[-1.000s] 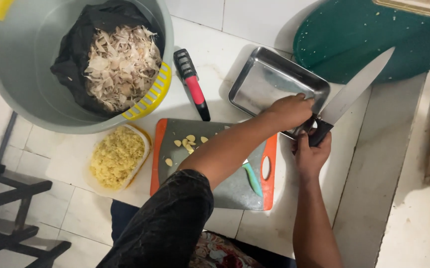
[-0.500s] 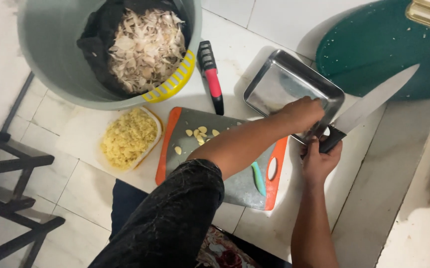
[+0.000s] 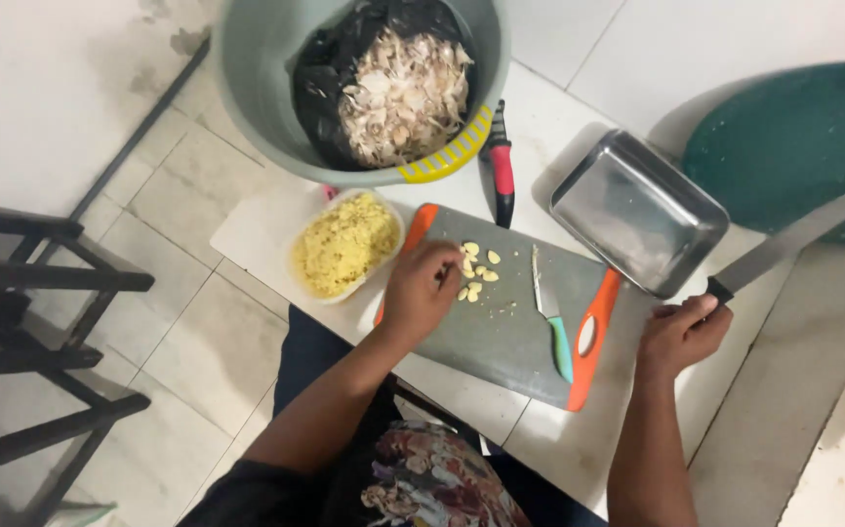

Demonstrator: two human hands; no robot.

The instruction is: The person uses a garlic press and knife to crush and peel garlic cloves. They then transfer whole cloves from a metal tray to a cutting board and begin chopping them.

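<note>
A large knife (image 3: 791, 239) is gripped by its dark handle in the right hand (image 3: 681, 334), fingers closed around it, blade pointing far right past the metal tray (image 3: 637, 210). The left hand (image 3: 421, 290) is curled over the garlic cloves (image 3: 476, 270) on the grey cutting board (image 3: 501, 327); whether any are pinched cannot be told. A small green-handled knife (image 3: 551, 317) lies on the board, a tub of minced garlic (image 3: 344, 244) just left.

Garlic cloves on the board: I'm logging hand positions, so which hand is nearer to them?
Left. The left hand is at the garlic cloves, fingers touching or almost touching. The right hand is off the board's right edge, holding a big knife.
</note>
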